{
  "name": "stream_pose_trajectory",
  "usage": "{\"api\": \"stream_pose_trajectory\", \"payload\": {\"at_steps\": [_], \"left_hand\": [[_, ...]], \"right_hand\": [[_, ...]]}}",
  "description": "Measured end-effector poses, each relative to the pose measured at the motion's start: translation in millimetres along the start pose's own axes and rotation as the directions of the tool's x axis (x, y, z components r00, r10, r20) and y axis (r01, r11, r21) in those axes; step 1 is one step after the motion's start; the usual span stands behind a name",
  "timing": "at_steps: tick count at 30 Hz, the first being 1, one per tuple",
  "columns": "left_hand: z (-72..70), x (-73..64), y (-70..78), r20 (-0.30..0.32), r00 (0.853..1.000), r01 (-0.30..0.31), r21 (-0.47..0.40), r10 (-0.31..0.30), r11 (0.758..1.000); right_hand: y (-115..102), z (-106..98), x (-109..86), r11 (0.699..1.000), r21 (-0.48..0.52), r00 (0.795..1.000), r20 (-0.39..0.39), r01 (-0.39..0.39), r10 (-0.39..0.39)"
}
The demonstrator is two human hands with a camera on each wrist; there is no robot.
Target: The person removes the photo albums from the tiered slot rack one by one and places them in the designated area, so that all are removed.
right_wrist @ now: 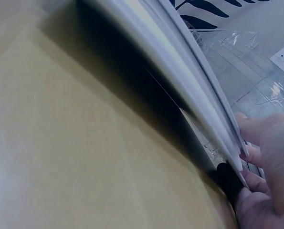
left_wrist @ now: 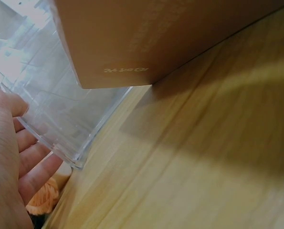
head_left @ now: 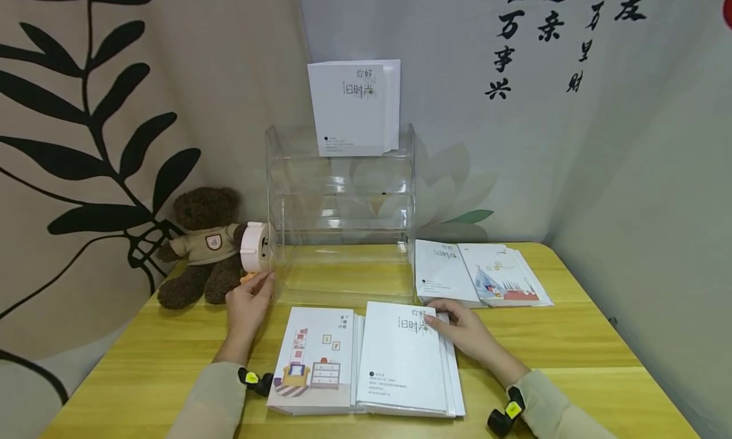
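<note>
A tall clear plastic rack [head_left: 343, 236] with stacked tiers stands at the back of the table. My left hand [head_left: 250, 302] is at its lower left corner; in the left wrist view the thumb and fingers of the left hand [left_wrist: 10, 157] lie either side of the rack's edge [left_wrist: 75, 160]. In front of the rack lie two stacks: booklets with a furniture drawing [head_left: 317, 356] on the left, plain white booklets [head_left: 403, 369] on the right. My right hand [head_left: 466, 331] grips the white booklets by their upper right corner, thumb on the top cover.
More white booklets [head_left: 354, 108] stand in the rack's top tier. To its right lie two further stacks, one plain white [head_left: 443, 277], one with a tent drawing [head_left: 500, 280]. A brown teddy bear [head_left: 204, 248] and a pink round object [head_left: 255, 247] sit left of the rack.
</note>
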State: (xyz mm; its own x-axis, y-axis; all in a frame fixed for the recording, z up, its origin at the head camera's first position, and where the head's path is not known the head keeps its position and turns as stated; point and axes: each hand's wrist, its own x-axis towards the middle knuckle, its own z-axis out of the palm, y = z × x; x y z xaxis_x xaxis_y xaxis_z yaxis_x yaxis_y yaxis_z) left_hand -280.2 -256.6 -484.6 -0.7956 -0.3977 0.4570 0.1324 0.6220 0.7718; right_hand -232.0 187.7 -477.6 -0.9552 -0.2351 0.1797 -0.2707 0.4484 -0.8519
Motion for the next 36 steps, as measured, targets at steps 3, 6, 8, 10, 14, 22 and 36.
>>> {"api": "stream_pose_trajectory", "payload": {"at_steps": [3,6,8,10,14,22,36], "left_hand": [[0.4,0.4,0.2,0.001,1.000,-0.001,-0.005,0.001,1.000],[0.8,0.6,0.0,0.001,1.000,-0.002,-0.010,0.002,1.000],[1.1,0.9,0.2,0.001,1.000,-0.005,-0.013,0.005,1.000],[1.0,1.0,1.0,-0.001,1.000,-0.004,-0.012,0.004,1.000],[0.0,0.8,2.0,-0.004,1.000,-0.003,-0.004,0.003,1.000],[-0.9,-0.4,0.7,-0.005,1.000,-0.006,0.006,0.006,1.000],[-0.2,2.1,0.6,-0.001,1.000,-0.007,-0.002,0.007,1.000]], "right_hand": [[-6,-1,-1.4,1.000,-0.001,1.000,0.004,0.014,-0.014],[-1,-1,-0.6,1.000,-0.012,1.000,0.005,0.020,-0.020],[5,-1,0.7,1.000,-0.012,1.000,0.006,0.020,-0.020],[10,-1,1.9,1.000,-0.001,1.000,0.016,0.023,-0.022],[16,-2,3.1,0.998,0.051,0.998,0.051,0.035,-0.037],[15,-3,-0.4,0.993,0.100,0.995,0.071,0.063,-0.071],[14,-2,1.9,0.991,0.061,0.991,0.060,0.120,-0.123]]}}
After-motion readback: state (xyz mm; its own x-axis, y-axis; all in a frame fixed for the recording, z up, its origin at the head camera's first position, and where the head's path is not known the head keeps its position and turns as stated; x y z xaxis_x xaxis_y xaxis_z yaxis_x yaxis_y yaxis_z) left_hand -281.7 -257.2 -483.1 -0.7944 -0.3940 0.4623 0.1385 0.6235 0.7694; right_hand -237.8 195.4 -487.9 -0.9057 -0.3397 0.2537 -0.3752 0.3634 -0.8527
